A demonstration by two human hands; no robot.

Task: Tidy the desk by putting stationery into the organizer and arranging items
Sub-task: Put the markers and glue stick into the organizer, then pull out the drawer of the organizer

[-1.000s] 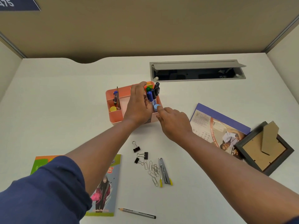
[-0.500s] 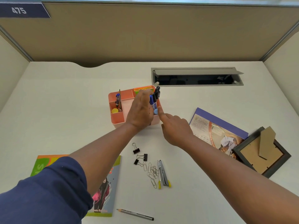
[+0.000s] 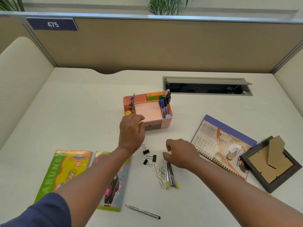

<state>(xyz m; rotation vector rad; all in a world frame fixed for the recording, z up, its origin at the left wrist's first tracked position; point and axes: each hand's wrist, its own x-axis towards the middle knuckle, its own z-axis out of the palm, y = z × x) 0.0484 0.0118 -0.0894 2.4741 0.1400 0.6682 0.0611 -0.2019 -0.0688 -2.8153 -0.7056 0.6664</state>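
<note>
Left hand [image 3: 131, 133]: being held relaxed, empty, beside the pink organizer [image 3: 168, 122].
Right hand [image 3: 180, 153]: being lowered, fingers loosely curled, empty, over the stapler [image 3: 171, 175].
Risk: paper clips [image 3: 159, 173] being scattered — they are lying against the stapler.

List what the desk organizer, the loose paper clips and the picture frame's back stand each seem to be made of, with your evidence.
Desk organizer: likely plastic, matte pink, with smooth moulded walls and rounded corners.
Paper clips: metal wire, thin bent loops with a silvery look.
Picture frame's back stand: probably cardboard or fibreboard, flat, dull brown, cut edges.
</note>
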